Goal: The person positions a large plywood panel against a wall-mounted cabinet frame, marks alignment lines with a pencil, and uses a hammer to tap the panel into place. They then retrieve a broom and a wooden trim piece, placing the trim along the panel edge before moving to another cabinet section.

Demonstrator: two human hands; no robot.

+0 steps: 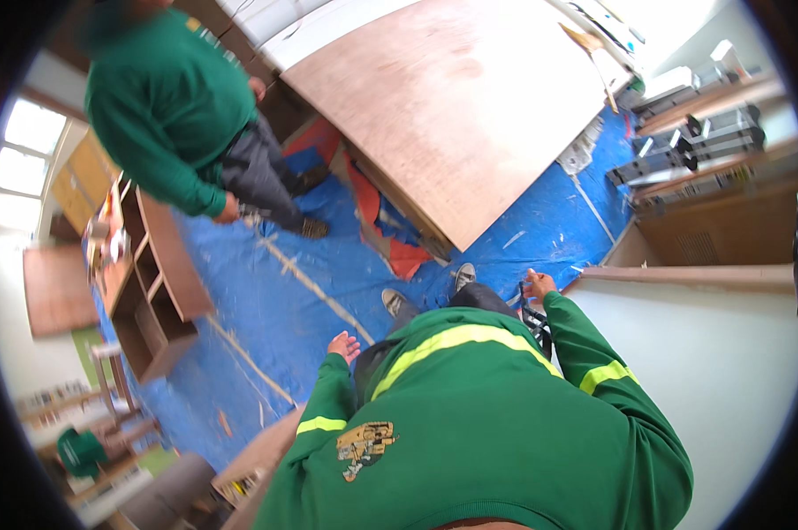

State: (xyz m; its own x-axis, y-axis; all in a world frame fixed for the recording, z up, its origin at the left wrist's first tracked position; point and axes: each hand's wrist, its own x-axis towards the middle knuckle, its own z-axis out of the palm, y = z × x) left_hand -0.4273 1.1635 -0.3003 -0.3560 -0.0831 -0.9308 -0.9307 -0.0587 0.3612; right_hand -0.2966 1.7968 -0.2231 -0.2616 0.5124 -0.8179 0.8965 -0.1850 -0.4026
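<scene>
My left hand [344,346] hangs beside my left hip, its fingers stretched out and holding nothing. Out by my right hip, my right hand [538,284] has its fingers curled in. A black and white strap-like thing [537,325] hangs just below it; whether the fingers grip it, I cannot tell. In front of my shoes stands a large wooden panel [452,115], its near corner pointing toward me. Neither hand touches the panel.
A co-worker in a green sweatshirt [165,106] stands at the far left by the panel. Blue sheeting [266,309] with tape strips covers the floor. Wooden shelving [165,265] stands at left. Ladders [691,146] lie at right, beyond a pale surface [708,353] beside me.
</scene>
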